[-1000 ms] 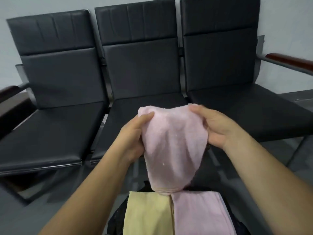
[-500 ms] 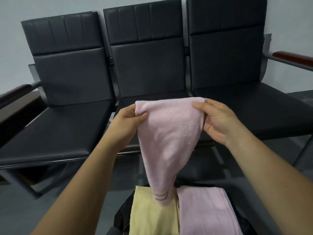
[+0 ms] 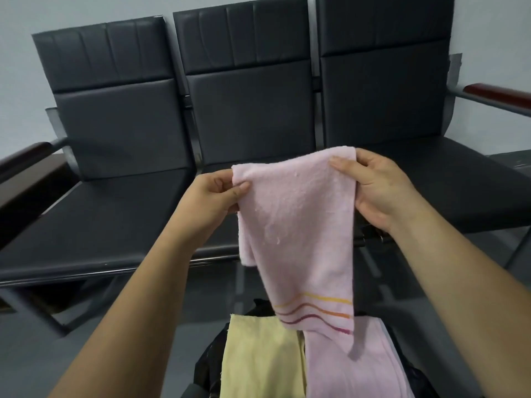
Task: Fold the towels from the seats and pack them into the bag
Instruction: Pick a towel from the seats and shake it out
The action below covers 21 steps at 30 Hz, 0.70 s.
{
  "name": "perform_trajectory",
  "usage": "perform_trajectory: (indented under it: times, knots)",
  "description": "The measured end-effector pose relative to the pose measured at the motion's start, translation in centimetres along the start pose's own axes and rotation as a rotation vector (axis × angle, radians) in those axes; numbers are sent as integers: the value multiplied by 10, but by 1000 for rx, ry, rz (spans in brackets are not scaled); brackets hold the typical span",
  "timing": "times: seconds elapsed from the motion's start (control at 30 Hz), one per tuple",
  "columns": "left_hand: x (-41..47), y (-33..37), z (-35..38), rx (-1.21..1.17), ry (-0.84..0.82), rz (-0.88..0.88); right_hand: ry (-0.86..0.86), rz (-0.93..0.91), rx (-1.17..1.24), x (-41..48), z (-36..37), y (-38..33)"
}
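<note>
**Two hands, one pink towel (image 3: pixel 296 225) held up over the bag (image 3: pixel 209 366)**

Grip: left hand (image 3: pixel 212 196) pinches the top left corner, thumb in front. Right hand (image 3: pixel 379 191) pinches the top right corner, its fingers (image 3: pixel 342 163) curled onto the front of the cloth. The towel hangs in the air in front of the middle seat (image 3: pixel 253 173), with its lower end over the bag's mouth.

Risks, as judged from here:
- The top edge slopes, right corner higher than left, so a fold made from this hold would likely come out skewed.
- It is held only at the corners. If one pinch slips, the towel drops in a heap onto the packed stack.
- The hanging end sits close over the folded pink towel (image 3: pixel 353 369) in the bag. Whether they touch I cannot tell. Dragging it across could ruffle that one or the yellow towel (image 3: pixel 258 357) beside it.

Appearance: pale pink terry, limp, slightly pilled. It hangs doubled — a shorter layer ends partway down on the left. Three wavy stripes cross near the bottom hem — yellow, orange, dark red. The hem runs at a slant.
</note>
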State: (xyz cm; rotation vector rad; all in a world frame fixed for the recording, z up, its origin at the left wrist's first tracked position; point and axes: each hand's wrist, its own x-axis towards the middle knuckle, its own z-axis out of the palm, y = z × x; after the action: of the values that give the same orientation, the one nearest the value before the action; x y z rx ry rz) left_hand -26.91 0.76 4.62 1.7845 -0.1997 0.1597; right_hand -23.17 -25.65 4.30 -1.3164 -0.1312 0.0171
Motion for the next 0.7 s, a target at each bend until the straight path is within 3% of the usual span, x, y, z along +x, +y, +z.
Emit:
perform_trajectory:
  times: [0.13, 0.23, 0.33, 0.4, 0.53, 0.6, 0.7]
  knots:
    - [3, -3, -1, 22, 98, -62, 52, 27, -30, 0, 1, 3]
    - [4, -1, 2, -204, 82, -98, 19, 130, 220, 0, 4, 2]
    - [3, 1, 4, -386, -24, -65, -136, 182, 421, -1, 0, -3]
    - [3, 0, 3, -309, 3, -43, -179, 163, 329, 0, -3, -4]
    - [2, -5, 2, -36, 161, -11, -63, 107, 60, 1, -8, 0]
    - [2, -4, 5, -25, 180, -15, -45, 78, -68, -1, -8, 2]
    - [2, -3, 6, -67, 193, -50, 11, 86, -46, 1, -8, 3]
